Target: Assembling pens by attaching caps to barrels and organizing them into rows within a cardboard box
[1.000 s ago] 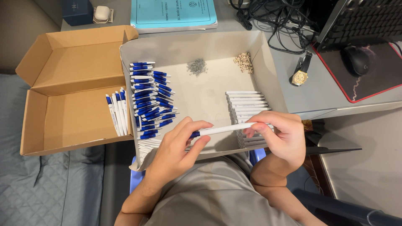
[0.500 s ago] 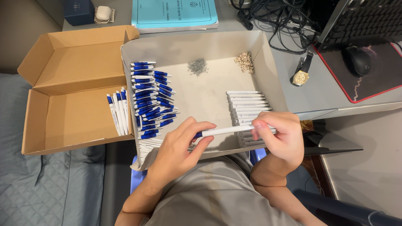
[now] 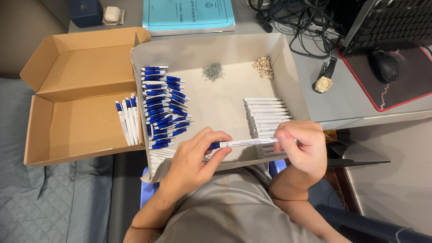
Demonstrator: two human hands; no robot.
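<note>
Grey desk (image 3: 351, 101) bears tray (image 3: 288, 67), keyboard (image 3: 391, 22).

Glossy white-and-blue plastic pen (image 3: 245, 143) above a matt grey card tray (image 3: 288, 67); beside the tray, a matt brown cardboard box (image 3: 81, 58).

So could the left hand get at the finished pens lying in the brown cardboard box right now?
Probably yes, once it lets go. The left hand is pinching the blue end of the pen that the right hand also holds. The finished pens lie uncovered in the open cardboard box, just past the tray wall.
</note>
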